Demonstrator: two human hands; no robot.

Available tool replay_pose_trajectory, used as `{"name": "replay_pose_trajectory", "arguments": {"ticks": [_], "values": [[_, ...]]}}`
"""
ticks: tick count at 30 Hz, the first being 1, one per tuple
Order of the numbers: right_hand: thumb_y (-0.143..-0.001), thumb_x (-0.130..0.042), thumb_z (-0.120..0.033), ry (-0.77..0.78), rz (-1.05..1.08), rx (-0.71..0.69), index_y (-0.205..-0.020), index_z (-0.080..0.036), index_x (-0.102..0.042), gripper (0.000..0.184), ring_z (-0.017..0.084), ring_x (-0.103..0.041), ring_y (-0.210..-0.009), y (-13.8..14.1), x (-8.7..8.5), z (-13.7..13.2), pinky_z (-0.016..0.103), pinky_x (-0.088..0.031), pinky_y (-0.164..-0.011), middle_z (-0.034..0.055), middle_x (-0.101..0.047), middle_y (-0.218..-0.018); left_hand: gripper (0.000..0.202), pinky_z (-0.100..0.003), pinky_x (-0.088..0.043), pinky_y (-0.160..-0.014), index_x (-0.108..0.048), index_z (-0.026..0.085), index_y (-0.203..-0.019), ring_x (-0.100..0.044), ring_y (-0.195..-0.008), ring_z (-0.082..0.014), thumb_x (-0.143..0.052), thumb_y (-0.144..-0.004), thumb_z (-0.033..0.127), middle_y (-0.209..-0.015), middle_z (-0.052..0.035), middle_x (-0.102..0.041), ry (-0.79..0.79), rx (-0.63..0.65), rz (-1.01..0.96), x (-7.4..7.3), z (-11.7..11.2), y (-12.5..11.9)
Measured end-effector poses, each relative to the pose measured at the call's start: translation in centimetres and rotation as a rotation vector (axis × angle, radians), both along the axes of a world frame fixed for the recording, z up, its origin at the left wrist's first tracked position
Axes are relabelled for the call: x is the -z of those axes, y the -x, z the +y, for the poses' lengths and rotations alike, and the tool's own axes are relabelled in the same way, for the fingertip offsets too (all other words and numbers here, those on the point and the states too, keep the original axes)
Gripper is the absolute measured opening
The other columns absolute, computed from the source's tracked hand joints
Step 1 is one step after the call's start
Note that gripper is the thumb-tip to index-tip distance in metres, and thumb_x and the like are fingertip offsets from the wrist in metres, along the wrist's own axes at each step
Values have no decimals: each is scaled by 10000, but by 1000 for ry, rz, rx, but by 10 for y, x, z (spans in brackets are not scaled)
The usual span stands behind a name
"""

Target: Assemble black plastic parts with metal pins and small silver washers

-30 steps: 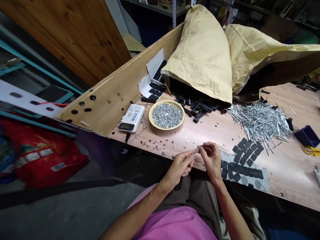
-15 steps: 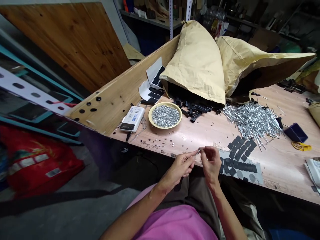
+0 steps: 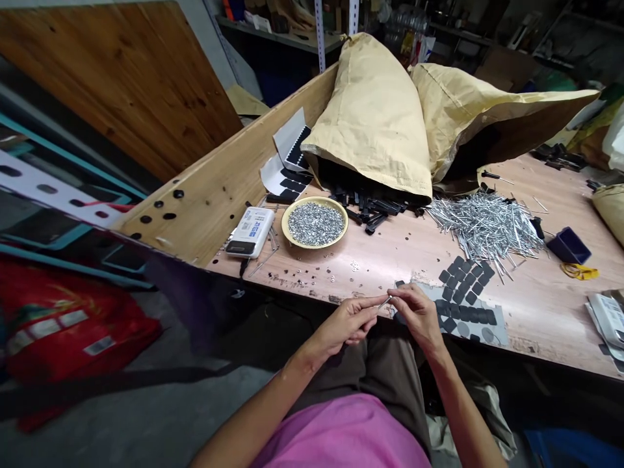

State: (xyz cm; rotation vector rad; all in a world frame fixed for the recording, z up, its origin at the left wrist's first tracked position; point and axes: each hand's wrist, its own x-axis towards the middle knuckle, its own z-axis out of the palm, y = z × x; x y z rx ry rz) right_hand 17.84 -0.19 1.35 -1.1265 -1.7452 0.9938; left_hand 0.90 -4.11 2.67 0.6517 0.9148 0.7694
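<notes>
The bench [image 3: 546,312] carries sacks [image 3: 380,117], a bowl [image 3: 314,246], metal pins [image 3: 487,224] and black pads [image 3: 465,286].

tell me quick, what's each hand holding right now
left hand: closed, pinching a thin metal pin
right hand: closed, pinching the same pin's other end

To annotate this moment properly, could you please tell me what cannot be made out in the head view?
All in the head view:
- Metal pin, pinched between the left hand and the right hand: too small, and the fingertips cover its ends.
- Inside of the sack: dark, with only black parts showing at its mouth.
- White device: its print is too small to read.
- White packet: cut off by the right edge.
</notes>
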Motion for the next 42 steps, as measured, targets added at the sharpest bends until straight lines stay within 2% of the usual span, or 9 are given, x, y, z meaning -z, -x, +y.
{"name": "replay_pose_trajectory", "arguments": {"ticks": [8,11,15,18,22,27,32,39,42], "values": [[-837,-569,-472,43,-80,-286,-816,-220,-723,296,146,-626,-642,-20,-17,9,263,-507,-608,39,-682,-706,604,-159,-105,-347,-595,137,-1185,-198,-336,5,-664,-690,477,-524,97,-396,35,203,-77,3,2,7],[-860,-549,-444,-18,-124,-279,-806,-216,-712,286,143,-622,-640,-20,-18,7,248,-492,-590,43,-680,-712,566,-162,-145,-358,-635,120,-1129,-203,-353,-10,-629,-717,508,-481,103,-365,-69,127,22,6,2,2],[-899,-510,-378,-101,-168,-248,-847,-224,-702,252,143,-617,-658,-19,-16,1,246,-490,-609,37,-667,-714,364,-204,-400,-550,-721,127,-957,-512,-579,-91,-619,-751,410,-667,-20,-635,-345,-17,231,6,2,-3],[-917,-480,-356,-110,-142,-249,-871,-219,-693,258,138,-615,-651,-20,-14,-1,243,-498,-616,31,-658,-699,337,-248,-442,-667,-726,132,-947,-582,-753,-159,-582,-778,385,-732,-54,-681,-421,1,254,6,3,-5],[-918,-479,-351,-179,-162,-250,-873,-210,-680,250,143,-624,-675,-23,-12,-1,241,-506,-617,40,-664,-727,408,-225,-386,-555,-698,114,-1010,-504,-597,-127,-534,-801,423,-541,-1,-571,-391,40,251,6,2,-9],[-935,-442,-332,-254,-275,-283,-885,-196,-662,263,141,-627,-712,-28,-13,-3,230,-509,-629,56,-664,-778,402,-206,-291,-479,-715,118,-917,-372,-527,-82,-574,-765,463,-574,7,-531,-389,46,243,9,2,-9],[-952,-399,-321,-317,-311,-330,-898,-193,-631,270,128,-610,-698,-30,-14,-8,214,-495,-619,44,-651,-765,574,-186,-141,-402,-652,85,-1031,-193,-414,-28,-626,-699,553,-477,102,-308,-152,222,70,9,3,-3],[-969,-339,-337,-428,-411,-264,-783,-189,-590,346,153,-556,-662,-26,-8,-13,266,-465,-615,55,-605,-704,618,-179,-111,-369,-636,89,-962,-195,-391,-14,-654,-640,616,-472,113,-293,-106,216,25,6,3,-11],[-967,-339,-343,-392,-313,-203,-813,-191,-606,344,158,-575,-682,-22,-5,-15,277,-471,-634,57,-619,-721,638,-177,-81,-355,-629,96,-1000,-170,-363,-3,-668,-628,613,-474,116,-313,-62,225,-27,8,4,-12]]}}
